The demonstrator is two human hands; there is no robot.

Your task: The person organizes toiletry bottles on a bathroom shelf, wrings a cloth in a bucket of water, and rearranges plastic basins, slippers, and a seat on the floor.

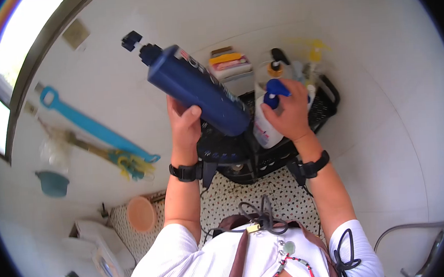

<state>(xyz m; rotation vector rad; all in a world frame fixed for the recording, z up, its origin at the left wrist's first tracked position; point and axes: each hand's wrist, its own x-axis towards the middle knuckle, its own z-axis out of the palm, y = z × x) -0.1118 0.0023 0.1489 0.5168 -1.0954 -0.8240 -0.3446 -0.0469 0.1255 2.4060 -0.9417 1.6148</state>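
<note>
A large navy-blue pump bottle (187, 89) with white lettering tilts up and to the left in front of me. My left hand (184, 124) is closed around its underside, with the thumb toward me and the other fingers hidden behind it. My right hand (293, 114) grips the top of a white bottle (265, 130) by its blue pump head (275, 91). That white bottle leans at the black slatted rack (325, 105), where more bottles stand, one with a black-and-gold pump (275, 69). I cannot tell whether the white bottle touches the rack.
Soap packages (228, 65) sit behind the rack near the wall. To the left hang a blue long-handled tool (92, 124) and yellow-green gloves (131, 163). A pink basin (141, 214) and a toilet (103, 249) are on the lower left. A hose (413, 226) runs at the lower right.
</note>
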